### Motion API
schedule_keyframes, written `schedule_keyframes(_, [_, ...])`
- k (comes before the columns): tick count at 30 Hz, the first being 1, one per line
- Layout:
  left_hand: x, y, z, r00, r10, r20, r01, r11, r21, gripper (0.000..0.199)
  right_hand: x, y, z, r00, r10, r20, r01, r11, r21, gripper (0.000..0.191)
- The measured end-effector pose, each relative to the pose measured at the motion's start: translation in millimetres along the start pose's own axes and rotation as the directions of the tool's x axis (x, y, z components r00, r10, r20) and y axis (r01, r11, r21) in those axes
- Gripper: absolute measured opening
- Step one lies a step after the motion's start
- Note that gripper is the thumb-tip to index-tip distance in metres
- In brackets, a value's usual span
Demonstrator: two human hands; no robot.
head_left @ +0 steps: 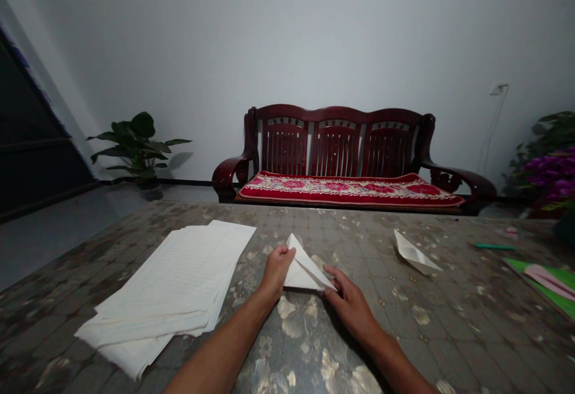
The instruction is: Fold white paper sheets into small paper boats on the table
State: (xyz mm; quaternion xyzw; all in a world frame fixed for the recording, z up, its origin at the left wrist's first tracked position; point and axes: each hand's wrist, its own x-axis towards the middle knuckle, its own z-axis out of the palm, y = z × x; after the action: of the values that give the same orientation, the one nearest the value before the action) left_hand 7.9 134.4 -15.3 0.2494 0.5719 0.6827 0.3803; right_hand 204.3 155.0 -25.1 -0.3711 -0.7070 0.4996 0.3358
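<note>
A folded sheet of white paper (305,269), roughly triangular with its point at the top, is held between my two hands above the table. My left hand (277,268) grips its upper left edge, thumb on top and the other fingers partly hidden. At the lower right corner, my right hand (348,298) pinches the paper between thumb and fingers. To the left lies a loose stack of white paper sheets (175,280), some with faint lines. Off to the right rests a folded white paper piece (415,254) with a pointed, boat-like shape.
The table (305,358) has a patterned, flowered cover. At its right side lie a green pen or pencil (494,246) and a green sheet with a pink piece (550,280) on it. Behind stand a dark red wooden bench (335,148) and a potted plant (137,145).
</note>
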Motion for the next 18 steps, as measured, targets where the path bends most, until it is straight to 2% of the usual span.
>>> schedule_keyframes(9, [-11,6,5.2,0.997,0.006,0.08,-0.003,0.999,-0.036,0.054,4,1,5,0.998,0.045,-0.052,-0.037,0.99,0.135,0.052])
schedule_keyframes(15, [-12,4,6.8,0.996,0.016,0.086,-0.017,1.0,0.004,0.055,3,-7,2,0.996,-0.046,-0.072,0.056,0.99,0.13,0.041])
schedule_keyframes(18, [-12,-1,7.8,0.997,0.04,0.068,-0.042,0.999,0.03,0.056,2,-10,2,0.997,-0.039,-0.073,0.053,0.98,0.194,0.044])
